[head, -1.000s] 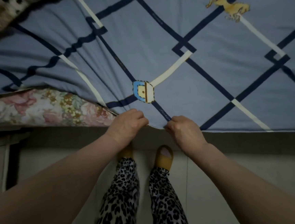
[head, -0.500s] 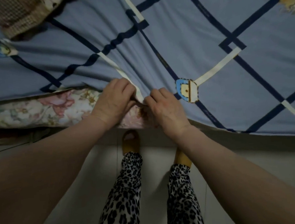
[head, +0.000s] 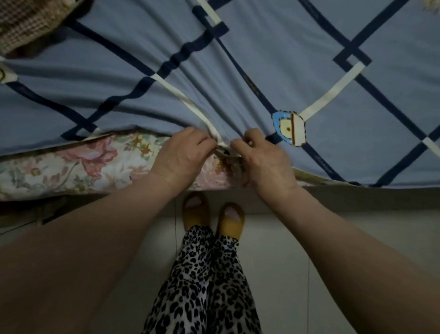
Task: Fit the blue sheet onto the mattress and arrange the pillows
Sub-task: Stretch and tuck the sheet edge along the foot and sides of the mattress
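Observation:
The blue sheet (head: 269, 45), crossed by navy and cream stripes, lies over the top of the mattress. The mattress's floral side (head: 62, 170) shows bare at the left below the sheet's hem. My left hand (head: 183, 156) and my right hand (head: 263, 157) pinch the sheet's edge side by side at the near edge of the bed, where a cream stripe runs down. Folds fan out from the grip. To the right the sheet hangs over the side. A brown checked pillow (head: 20, 22) lies at the top left.
I stand on a pale tiled floor (head: 290, 280) close to the bed, in leopard-print trousers (head: 198, 302) and yellow slippers (head: 228, 219). A dark gap runs under the bed at the left (head: 9, 209).
Both hands have moved left along the sheet's edge to where the floral mattress side begins, and now grip the hem close together. The view has shifted left with them.

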